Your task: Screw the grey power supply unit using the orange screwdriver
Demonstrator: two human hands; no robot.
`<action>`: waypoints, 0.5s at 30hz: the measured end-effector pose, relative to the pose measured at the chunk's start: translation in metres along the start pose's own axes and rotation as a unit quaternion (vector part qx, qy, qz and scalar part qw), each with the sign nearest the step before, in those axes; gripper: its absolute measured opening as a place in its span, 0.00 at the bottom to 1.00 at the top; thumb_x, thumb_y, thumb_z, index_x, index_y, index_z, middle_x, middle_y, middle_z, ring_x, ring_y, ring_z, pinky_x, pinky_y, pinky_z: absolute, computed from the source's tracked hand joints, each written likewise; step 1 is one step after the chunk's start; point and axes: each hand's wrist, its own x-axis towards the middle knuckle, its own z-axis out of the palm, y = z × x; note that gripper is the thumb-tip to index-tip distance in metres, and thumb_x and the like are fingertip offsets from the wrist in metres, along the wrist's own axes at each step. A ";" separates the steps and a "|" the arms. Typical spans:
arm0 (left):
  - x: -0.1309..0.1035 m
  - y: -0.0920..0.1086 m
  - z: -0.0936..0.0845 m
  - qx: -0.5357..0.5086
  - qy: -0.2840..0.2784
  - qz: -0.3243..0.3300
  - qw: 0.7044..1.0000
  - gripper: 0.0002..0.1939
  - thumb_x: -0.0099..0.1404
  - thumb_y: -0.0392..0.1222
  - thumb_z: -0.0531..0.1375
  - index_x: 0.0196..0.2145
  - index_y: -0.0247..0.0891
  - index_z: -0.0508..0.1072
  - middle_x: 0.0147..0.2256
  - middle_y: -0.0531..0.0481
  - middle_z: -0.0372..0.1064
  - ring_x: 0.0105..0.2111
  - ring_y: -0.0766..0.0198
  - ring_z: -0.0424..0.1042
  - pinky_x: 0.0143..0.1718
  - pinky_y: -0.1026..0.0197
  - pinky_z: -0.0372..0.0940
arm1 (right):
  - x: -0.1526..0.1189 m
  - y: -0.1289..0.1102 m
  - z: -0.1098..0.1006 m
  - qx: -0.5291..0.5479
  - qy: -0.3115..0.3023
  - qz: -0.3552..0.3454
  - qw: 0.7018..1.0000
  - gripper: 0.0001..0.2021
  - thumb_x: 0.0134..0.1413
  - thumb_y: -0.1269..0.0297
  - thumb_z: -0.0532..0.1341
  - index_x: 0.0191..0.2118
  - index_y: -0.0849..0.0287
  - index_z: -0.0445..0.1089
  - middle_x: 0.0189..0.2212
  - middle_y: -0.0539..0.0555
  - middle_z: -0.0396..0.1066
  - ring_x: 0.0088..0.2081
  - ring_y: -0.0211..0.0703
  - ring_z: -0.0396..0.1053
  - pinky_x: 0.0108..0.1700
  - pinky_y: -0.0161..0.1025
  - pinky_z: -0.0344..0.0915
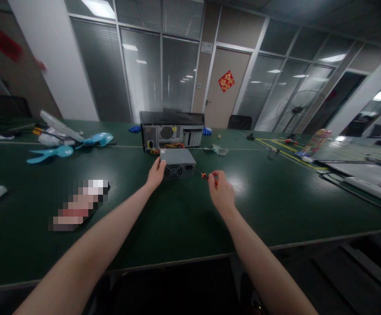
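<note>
"Where's the power box (177,158)?"
"On the near side of the computer case (172,132), which sits at its 12 o'clock."
"And the grip?"
"Left hand (155,173) clasps its 9 o'clock end; right hand (222,192), at 4, pinches a screwdriver (205,176)."
"Any danger?"
"A slanted push could make it skid; a loose left hold could let the box twist."

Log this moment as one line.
left hand: holding power supply | right hand: holding screwdriver | computer case: behind power supply
</note>
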 end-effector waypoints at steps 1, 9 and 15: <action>0.000 0.000 0.000 -0.001 0.000 0.001 1.000 0.25 0.63 0.53 0.47 0.53 0.39 0.61 0.51 0.46 0.63 0.50 0.59 0.61 0.52 0.57 0.54 | 0.000 -0.001 -0.001 0.010 0.012 -0.019 1.000 0.15 0.57 0.55 0.47 0.44 0.59 0.60 0.23 0.51 0.66 0.23 0.40 0.63 0.26 0.35 0.53; 0.000 0.001 0.000 0.002 0.006 -0.013 1.000 0.25 0.62 0.54 0.48 0.53 0.40 0.62 0.50 0.45 0.63 0.50 0.57 0.61 0.52 0.56 0.54 | -0.002 -0.007 -0.001 0.035 0.021 -0.079 0.996 0.11 0.54 0.57 0.51 0.40 0.58 0.61 0.31 0.55 0.66 0.31 0.42 0.65 0.31 0.36 0.57; -0.001 0.001 0.000 -0.007 0.002 -0.010 1.000 0.25 0.62 0.54 0.47 0.54 0.40 0.61 0.50 0.46 0.63 0.50 0.57 0.62 0.52 0.55 0.54 | -0.002 -0.003 -0.002 0.023 0.003 -0.023 0.999 0.15 0.59 0.57 0.44 0.43 0.58 0.60 0.23 0.51 0.65 0.23 0.39 0.62 0.27 0.34 0.52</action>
